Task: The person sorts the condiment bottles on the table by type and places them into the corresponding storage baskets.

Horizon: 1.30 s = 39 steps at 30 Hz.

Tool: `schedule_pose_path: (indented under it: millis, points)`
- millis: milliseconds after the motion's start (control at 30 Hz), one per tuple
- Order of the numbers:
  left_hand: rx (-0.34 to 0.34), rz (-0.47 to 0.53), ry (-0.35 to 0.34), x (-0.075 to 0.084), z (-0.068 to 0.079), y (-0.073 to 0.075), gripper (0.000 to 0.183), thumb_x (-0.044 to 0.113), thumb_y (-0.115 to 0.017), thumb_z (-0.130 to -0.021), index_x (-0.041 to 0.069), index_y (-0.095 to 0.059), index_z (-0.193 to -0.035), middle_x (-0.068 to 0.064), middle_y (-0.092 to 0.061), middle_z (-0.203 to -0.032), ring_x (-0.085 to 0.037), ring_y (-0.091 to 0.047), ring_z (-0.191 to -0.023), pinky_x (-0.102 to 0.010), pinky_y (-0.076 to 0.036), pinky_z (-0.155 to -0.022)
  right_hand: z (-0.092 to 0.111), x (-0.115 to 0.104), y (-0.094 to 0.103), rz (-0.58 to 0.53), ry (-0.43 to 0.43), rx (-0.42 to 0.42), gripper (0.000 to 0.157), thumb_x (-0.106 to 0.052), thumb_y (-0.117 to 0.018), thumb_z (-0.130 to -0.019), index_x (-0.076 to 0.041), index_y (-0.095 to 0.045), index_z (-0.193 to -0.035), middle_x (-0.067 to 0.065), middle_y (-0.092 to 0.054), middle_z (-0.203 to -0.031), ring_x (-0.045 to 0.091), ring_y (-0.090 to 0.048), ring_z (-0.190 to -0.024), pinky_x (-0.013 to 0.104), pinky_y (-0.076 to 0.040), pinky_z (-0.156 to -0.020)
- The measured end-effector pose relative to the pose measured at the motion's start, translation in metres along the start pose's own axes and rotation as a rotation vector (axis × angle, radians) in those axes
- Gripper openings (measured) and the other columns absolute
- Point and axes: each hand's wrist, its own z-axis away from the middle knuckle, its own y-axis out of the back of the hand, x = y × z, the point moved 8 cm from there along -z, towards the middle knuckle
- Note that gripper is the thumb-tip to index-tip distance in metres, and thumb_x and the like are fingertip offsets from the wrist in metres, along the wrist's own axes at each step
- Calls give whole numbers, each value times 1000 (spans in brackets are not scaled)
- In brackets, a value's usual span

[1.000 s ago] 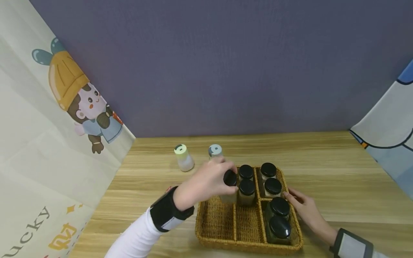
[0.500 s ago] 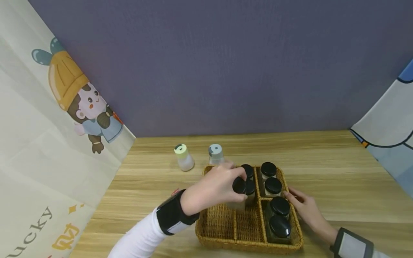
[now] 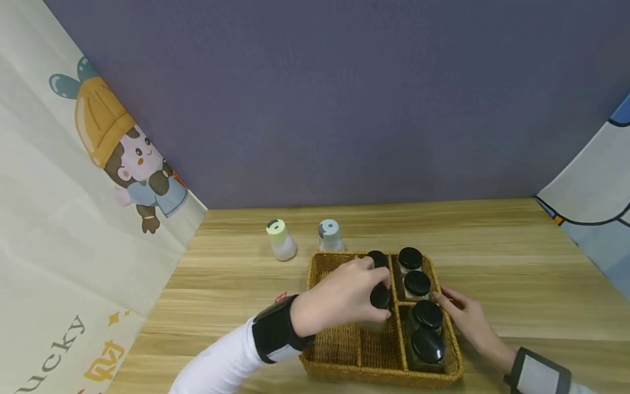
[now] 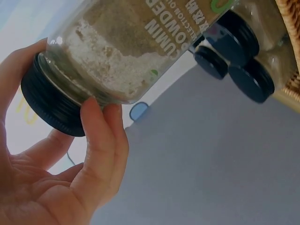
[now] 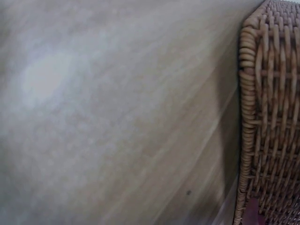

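Note:
My left hand [image 3: 344, 293] holds a cumin powder jar [image 4: 117, 51] by its black lid, fingertips and thumb around the lid's edge. In the head view the jar is low over the middle column of the wicker basket [image 3: 384, 377], its body mostly hidden by the hand. Just behind it stands a black-lidded jar [image 3: 377, 258]; another there is hidden by my fingers. My right hand [image 3: 465, 317] rests at the basket's right rim, fingers fairly straight against its side. The right wrist view shows mainly the woven wall [image 5: 276, 108].
Two black-lidded jars [image 3: 417, 283] fill the basket's back right compartment, and two more [image 3: 427, 346] stand in the front right one. Behind the basket is a grey-capped shaker [image 3: 330, 232]; left of it is a yellow-capped shaker [image 3: 281, 241]. A dark wall [image 3: 344, 109] rises behind the wooden table.
My left hand has carried the cumin powder jar rightward and slightly toward me, from the left column to the middle one. My right hand and the basket stay put.

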Motion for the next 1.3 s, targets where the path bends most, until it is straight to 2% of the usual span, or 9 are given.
schedule_pose_path:
  millis: [500,733,1000,1300]
  points:
    - [1,-73,-62,6,-10,-26,34,34,-71,-72,14,-59,-96,4,-46,-77,-4,-40,-64,-10,-32,-52,0,0,0,10,-1,-3,50,-26,-45,-93,12,-40,-125,33,-46,-119,-15,-41,-80,16,-47,-65]
    - [-44,-63,-49,4,-15,-40,35,34,-70,-73,14,-58,-99,4,-51,-80,-5,-44,-67,-11,-35,-54,0,1,1,6,-3,2,50,-26,-46,-92,12,-40,-125,33,-47,-118,-16,-41,-79,16,-47,-65]
    - [-36,-111,-55,1,-18,-50,39,35,-73,-70,14,-59,-100,4,-53,-80,-5,-47,-68,-11,-36,-54,0,0,1,-4,1,0,50,-24,-45,-92,13,-40,-125,33,-47,-118,-16,-42,-79,15,-47,-66]
    - [-63,-155,-53,1,-19,-60,43,35,-73,-70,11,-59,-104,3,-52,-78,-6,-45,-66,-10,-34,-50,0,-1,2,16,-9,4,50,-26,-47,-92,11,-41,-125,32,-48,-118,-12,-44,-80,16,-47,-66]
